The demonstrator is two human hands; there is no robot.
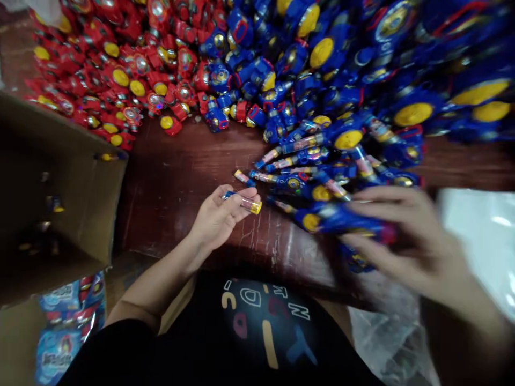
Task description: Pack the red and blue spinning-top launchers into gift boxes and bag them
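Pinching a clear tube (249, 204) between thumb and fingers, the left hand (212, 219) is mostly closed, over the near part of the table (169, 177). The tube lies across the fingers under the thumb, its yellow end sticking out to the right, toward the blue toys (300, 183). A loose tube (243, 178) rests on the table just beyond the fingertips, touching nothing of the hand.

The right hand (422, 246) is blurred, its thumb and fingers spread wide around a toy (348, 219), blue with a red end. It has hold of this toy, which sits between the fingers on the far side and the thumb on the near side; the blur hides the exact contact. The toy's front points left, toward the tube, well apart from it.

Red toys (140, 61) are heaped at the far left, meeting the blue ones. An open box (94, 214) stands left of the left hand, and a white sheet (478, 230) lies beside the right hand.
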